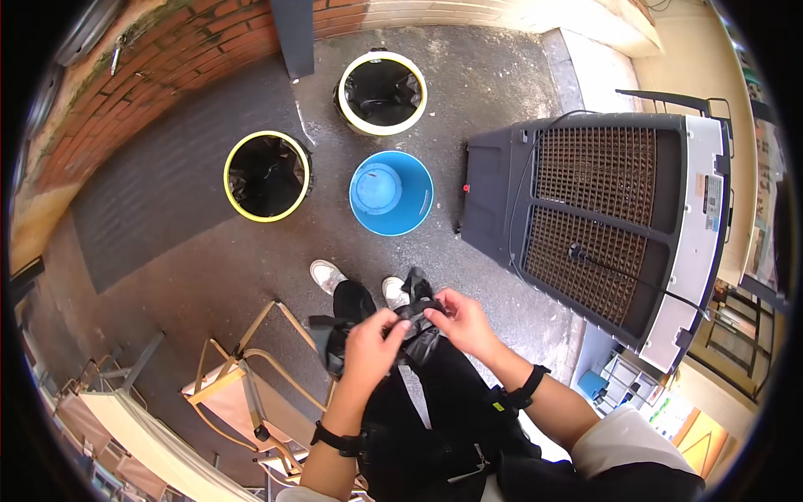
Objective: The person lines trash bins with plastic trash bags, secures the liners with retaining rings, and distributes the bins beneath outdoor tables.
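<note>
Between my two hands is a crumpled black plastic bag (424,339), held in front of my legs. My left hand (372,341) pinches it from the left, thumb on top, and part of the bag hangs down beyond that hand. On the other side, my right hand (462,322) grips the bag between thumb and fingers. Beyond my shoes stands a blue bucket (407,216), with no black liner showing inside. Two bins with yellow rims, one at the left (228,191) and one farther back (422,99), are lined with black bags.
A large grey air cooler (493,188) with grille panels stands at the right, its cable hanging across. Folding chairs (238,393) are at the lower left. A dark mat (167,184) lies along the brick wall (184,71), near a grey post (293,38).
</note>
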Demonstrator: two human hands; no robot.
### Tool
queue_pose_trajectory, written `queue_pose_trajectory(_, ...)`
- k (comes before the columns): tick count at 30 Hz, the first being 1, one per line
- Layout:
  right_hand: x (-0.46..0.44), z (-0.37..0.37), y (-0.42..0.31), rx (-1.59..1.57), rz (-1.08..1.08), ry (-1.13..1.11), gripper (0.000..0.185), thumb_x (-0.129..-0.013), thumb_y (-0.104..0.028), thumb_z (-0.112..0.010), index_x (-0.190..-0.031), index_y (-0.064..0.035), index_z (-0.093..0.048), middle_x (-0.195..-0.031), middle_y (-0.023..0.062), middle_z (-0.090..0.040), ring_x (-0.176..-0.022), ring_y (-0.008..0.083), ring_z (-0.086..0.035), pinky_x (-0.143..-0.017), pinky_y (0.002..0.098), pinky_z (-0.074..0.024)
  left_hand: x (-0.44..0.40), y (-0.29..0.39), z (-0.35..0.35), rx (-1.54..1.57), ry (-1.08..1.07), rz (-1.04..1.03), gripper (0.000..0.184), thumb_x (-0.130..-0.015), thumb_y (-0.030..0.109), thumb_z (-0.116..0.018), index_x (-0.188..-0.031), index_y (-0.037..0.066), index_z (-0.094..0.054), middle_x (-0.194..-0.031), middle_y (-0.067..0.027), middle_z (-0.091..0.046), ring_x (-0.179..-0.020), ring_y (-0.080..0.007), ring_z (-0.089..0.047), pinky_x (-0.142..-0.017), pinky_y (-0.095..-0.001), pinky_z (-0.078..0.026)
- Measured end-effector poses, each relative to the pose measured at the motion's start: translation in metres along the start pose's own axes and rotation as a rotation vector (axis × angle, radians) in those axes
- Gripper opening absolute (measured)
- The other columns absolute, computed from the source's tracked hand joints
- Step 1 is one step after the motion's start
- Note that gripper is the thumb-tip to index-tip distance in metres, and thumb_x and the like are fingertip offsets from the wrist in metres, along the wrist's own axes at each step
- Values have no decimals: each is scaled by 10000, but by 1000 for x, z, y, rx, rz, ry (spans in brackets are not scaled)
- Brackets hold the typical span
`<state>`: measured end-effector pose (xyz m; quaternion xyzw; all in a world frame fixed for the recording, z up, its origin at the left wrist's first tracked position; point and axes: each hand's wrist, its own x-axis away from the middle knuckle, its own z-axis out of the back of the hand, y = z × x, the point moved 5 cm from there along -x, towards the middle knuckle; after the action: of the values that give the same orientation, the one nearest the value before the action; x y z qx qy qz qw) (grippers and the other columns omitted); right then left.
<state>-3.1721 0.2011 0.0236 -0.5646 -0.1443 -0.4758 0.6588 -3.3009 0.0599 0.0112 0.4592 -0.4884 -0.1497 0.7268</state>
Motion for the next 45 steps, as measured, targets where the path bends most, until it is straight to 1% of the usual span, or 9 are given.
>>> queue_pose_trajectory(4,2,13,-8,190,83,-77,172,-884,-170,-684,-982,-34,-645,-758,148,-668,-689,249,-677,-659,344,-517,-13,19,40,-292,-14,-108,102,-813,97,-711,-864,49,-636,-799,-103,-662,-764,-276,-659,-667,-349,-495)
queue_pose_trajectory(12,6,2,3,170,-68,-115,196,-843,-195,-733,-854,-7,-676,-720,147,-668,-668,269,-674,-637,356,-512,-15,37,45,-451,344,-282,210,-832,162,-718,-992,96,-599,-1060,-71,-587,-874,-318,-643,-713,-397,-526)
queue_pose_trajectory(15,3,-7,29,-85,-97,-77,217,-820,-169,-777,-777,-5,-641,-674,86,-657,-648,165,-658,-596,310,-498,4,23,45,-241,462,-237,124,-814,51,-695,-907,47,-613,-882,-87,-611,-679,-220,-542,-607,-307,-435)
queue_pose_trajectory(21,7,-28,-8,-222,-91,-209,297,-791,-129,-824,-675,-71,-557,-659,-24,-589,-608,29,-532,-503,225,-412,17,-33,-21,396,-193,212,214,-853,187,-727,-875,-11,-650,-715,2,-602,-627,-43,-486,-532,-240,-365)
queue_pose_trajectory(25,14,-25,-2,-332,-182,-272,256,-816,-29,-764,-701,-82,-541,-683,-14,-603,-651,48,-583,-569,217,-470,12,-33,-10,209,-147,221,126,-836,114,-719,-807,-5,-686,-668,22,-613,-613,-41,-520,-561,-242,-417)
queue_pose_trajectory(29,13,-11,23,-487,-230,-189,213,-809,104,-663,-777,-51,-522,-826,62,-657,-707,132,-648,-719,287,-584,13,-7,6,-16,-229,150,250,-806,197,-738,-822,-42,-666,-597,-110,-603,-508,-156,-532,-522,-329,-422)
queue_pose_trajectory(34,9,30,39,-495,-177,185,186,-820,131,-589,-803,-42,-523,-756,52,-594,-683,139,-627,-591,265,-550,22,-52,39,-233,7,112,240,-690,168,-734,-715,4,-561,-633,-169,-591,-591,-366,-593,-560,-407,-465)
queue_pose_trajectory(39,3,107,46,-263,-52,532,211,-812,123,-582,-794,-65,-487,-728,52,-592,-587,122,-585,-511,228,-479,24,-75,103,-614,116,135,291,-659,152,-731,-665,59,-456,-670,-160,-540,-686,-391,-579,-596,-470,-434)
queue_pose_trajectory(45,-8,102,-4,-211,106,247,260,-786,149,-594,-961,-41,-562,-943,9,-585,-783,70,-578,-658,213,-496,9,-41,86,-624,86,-91,592,-687,121,-753,-1232,117,-520,-1232,-136,-586,-1082,-356,-606,-825,-437,-519)
